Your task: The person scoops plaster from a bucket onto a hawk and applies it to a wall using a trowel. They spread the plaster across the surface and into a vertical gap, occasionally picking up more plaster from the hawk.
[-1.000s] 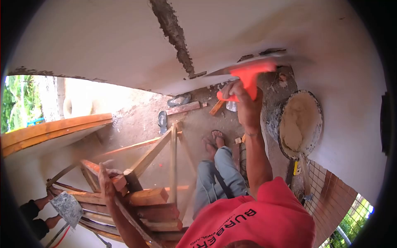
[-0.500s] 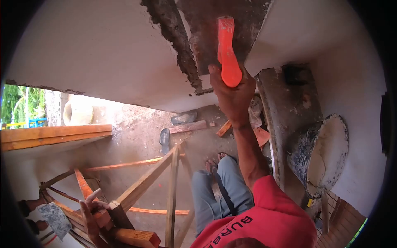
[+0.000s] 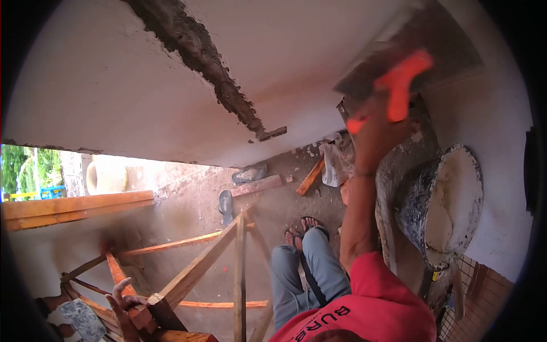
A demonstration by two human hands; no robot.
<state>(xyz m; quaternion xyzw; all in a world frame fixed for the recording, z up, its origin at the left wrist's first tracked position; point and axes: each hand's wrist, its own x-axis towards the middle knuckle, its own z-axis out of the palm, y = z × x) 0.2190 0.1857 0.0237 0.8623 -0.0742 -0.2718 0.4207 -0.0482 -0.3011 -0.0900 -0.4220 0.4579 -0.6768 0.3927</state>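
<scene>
My right hand (image 3: 379, 134), its arm raised, is wrapped round the orange handle of a wide, dark-bladed trowel (image 3: 407, 74). Motion blurs the tool, whose blade lies against or close to the pale plastered surface at the upper right. At the lower left, my left hand (image 3: 123, 305) has its fingers spread beside wooden pieces (image 3: 142, 319); whether its palm touches them is unclear. A rough, dark strip (image 3: 199, 51) crosses the pale surface (image 3: 285, 57).
A plaster-crusted bucket (image 3: 453, 208) lies at the right. Timber framing (image 3: 199, 259) stands at the lower left, near a speckled blade (image 3: 82, 320) and partly hidden limbs. On the floor are a plastic bag (image 3: 337, 162), loose sandals (image 3: 226, 206) and wood offcuts (image 3: 310, 176).
My right hand has carried the trowel rightward, off the dark strip and toward the upper right corner. More of the strip and the floor bag now show. My left hand has hardly moved.
</scene>
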